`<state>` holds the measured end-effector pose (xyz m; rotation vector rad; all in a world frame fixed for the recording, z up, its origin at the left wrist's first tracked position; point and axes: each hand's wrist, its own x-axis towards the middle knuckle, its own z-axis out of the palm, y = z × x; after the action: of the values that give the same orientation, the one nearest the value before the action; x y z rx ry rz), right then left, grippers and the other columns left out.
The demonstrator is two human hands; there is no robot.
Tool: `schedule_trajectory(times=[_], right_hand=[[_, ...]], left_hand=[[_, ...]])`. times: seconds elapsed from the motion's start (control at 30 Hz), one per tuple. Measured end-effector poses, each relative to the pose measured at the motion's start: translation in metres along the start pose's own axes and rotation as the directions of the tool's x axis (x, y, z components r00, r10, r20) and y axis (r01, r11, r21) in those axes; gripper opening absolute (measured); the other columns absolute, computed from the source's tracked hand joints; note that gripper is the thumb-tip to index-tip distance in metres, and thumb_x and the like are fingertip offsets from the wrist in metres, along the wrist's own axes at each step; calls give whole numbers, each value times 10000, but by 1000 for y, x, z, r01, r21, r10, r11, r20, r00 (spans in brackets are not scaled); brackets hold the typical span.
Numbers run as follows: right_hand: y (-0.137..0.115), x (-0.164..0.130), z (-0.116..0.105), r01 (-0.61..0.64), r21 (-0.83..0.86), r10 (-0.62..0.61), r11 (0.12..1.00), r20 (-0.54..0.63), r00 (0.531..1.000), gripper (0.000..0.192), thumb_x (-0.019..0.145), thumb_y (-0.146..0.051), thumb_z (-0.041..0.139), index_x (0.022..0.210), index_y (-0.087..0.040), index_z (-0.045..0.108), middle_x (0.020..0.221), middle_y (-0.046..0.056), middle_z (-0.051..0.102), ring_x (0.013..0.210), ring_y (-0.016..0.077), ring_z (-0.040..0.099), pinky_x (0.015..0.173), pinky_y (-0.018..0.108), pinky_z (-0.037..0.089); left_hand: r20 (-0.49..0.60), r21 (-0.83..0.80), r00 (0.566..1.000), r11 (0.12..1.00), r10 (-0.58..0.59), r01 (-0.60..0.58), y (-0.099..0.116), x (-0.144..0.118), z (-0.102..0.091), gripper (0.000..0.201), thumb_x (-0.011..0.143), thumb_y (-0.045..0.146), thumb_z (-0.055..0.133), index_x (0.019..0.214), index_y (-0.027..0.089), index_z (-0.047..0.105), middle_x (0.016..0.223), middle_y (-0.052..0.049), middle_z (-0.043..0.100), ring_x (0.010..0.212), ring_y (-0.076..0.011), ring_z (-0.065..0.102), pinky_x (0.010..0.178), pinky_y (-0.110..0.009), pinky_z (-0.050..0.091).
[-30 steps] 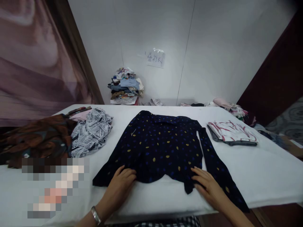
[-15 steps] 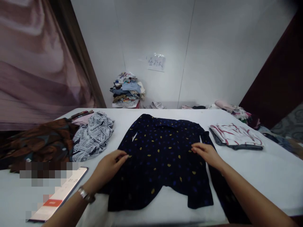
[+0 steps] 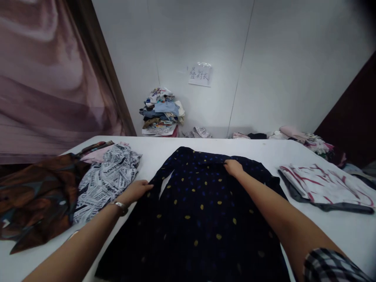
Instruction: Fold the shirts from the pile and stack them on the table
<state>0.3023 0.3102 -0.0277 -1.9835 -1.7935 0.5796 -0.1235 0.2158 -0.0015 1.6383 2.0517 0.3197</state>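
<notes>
Our left hand lay flat and spread on the left edge of the shirt, fingers loose and gripping nothing, a watch on the wrist. Our right hand reached farther, to the collar end, fingertips pressed down on the cloth; whether they pinched a fold we could not tell. The dark, dotted shirt was spread face down across the middle of the white table. We judged it light, soft and limp, apt to slide and wrinkle, best taken at the shoulder seams or side edges. Left of it lay a brown garment and a newsprint shirt; right of it, a folded striped shirt. A clothes pile stood against the wall below a paper sign.
</notes>
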Motion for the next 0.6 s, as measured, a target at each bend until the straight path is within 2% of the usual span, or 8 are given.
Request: schedule_trajectory(times=[0.07, 0.17, 0.23, 0.27, 0.33, 0.43, 0.53, 0.6], right_hand=[[-7, 29, -16, -12, 99, 13, 995, -17, 1000, 328, 937, -294, 446, 1163, -130, 618, 987, 157, 706, 900, 232, 683, 760, 339, 538], [-22, 65, -42, 33, 352, 29, 936, -167, 985, 513, 993, -377, 265, 1472, -195, 273, 1340, 169, 552, 1123, 198, 615, 755, 295, 554], [-31, 76, -51, 108, 558, 38, 822, -244, 969, 629, 972, -438, 329, 1521, -247, 91, 1504, 152, 373, 1295, 197, 487, 810, 302, 550], [-33, 77, -52, 134, 630, 28, 765, -241, 970, 691, 946, -448, 401, 1525, -250, 79, 1532, 150, 328, 1331, 206, 447, 840, 317, 545], [-31, 69, -46, 140, 654, -28, 743, -179, 983, 735, 886, -402, 524, 1514, -215, 190, 1525, 158, 342, 1337, 227, 441, 915, 357, 520], [-5, 41, -36, 170, 484, -126, 858, -122, 984, 572, 821, -320, 590, 1360, -157, 492, 1405, 146, 513, 1274, 248, 508, 1039, 415, 436], [49, -2, -44, 223, 211, -193, 952, -155, 969, 411, 798, -350, 584, 1171, -187, 646, 1322, 95, 594, 1247, 261, 529, 1095, 441, 378], [94, -39, -60, 167, 66, -150, 984, -201, 968, 399, 787, -370, 564, 1129, -193, 666, 1342, 92, 580, 1267, 273, 510, 1108, 441, 362]], left_hand=[[-106, -109, 992, 993, -65, 54, 4, 22, -28, 270, 748, 404, 572, 616, 169, 583, 551, -10, 598, 580, -182, 597, 541, -258, 446], [-340, -144, 932, 986, -125, 80, 17, 58, -73, 340, 828, 389, 504, 843, 82, 649, 802, -87, 685, 797, -222, 652, 710, -294, 485], [-469, -150, 869, 984, -155, 94, 26, 77, -89, 408, 877, 331, 429, 1096, 31, 597, 1069, -160, 668, 1010, -257, 628, 862, -339, 472], [-512, -155, 844, 984, -159, 91, 30, 83, -90, 450, 880, 317, 425, 1202, 25, 544, 1175, -181, 634, 1089, -263, 600, 925, -353, 453], [-535, -148, 836, 988, -119, 46, 35, 88, -79, 525, 859, 327, 469, 1308, 55, 479, 1273, -177, 595, 1156, -260, 572, 995, -367, 431], [-465, -73, 881, 989, 83, -132, 35, 76, -38, 450, 808, 336, 523, 1204, 133, 589, 1240, -120, 630, 1125, -246, 594, 1018, -350, 433], [-331, -59, 897, 942, 293, -330, 34, 40, 5, 311, 793, 341, 508, 1022, 191, 655, 1184, -62, 661, 1093, -221, 604, 998, -313, 450], [-214, -95, 895, 903, 392, -419, 37, 5, 28, 285, 814, 374, 489, 977, 211, 658, 1090, -37, 690, 1022, -208, 626, 943, -311, 482]])
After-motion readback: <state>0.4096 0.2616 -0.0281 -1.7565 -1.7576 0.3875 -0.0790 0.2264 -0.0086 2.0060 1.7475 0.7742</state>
